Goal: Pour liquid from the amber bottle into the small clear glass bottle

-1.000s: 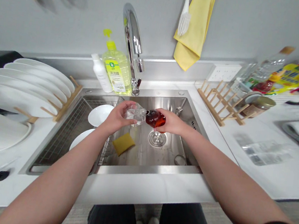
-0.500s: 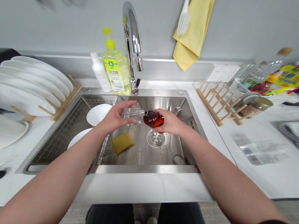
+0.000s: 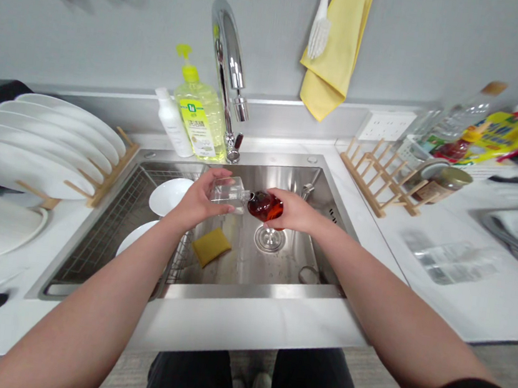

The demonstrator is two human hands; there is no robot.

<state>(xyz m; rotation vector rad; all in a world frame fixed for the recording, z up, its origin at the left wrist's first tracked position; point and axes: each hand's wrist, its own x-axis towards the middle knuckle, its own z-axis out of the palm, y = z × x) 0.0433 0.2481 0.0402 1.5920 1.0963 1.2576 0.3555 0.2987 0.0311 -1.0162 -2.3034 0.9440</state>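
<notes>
Dark red, one bottle (image 3: 263,206) sits in the curled fingers of the right hand (image 3: 297,211) above the sink (image 3: 251,290), while the left hand (image 3: 198,198) grips a clear bottle (image 3: 228,193) on its side, thumb and fingers parted to its width. The work looks under way rather than finished: the clear bottle's neck points at the red one, contact too small to tell, and neither is set down yet. No red shows inside the clear one.
</notes>
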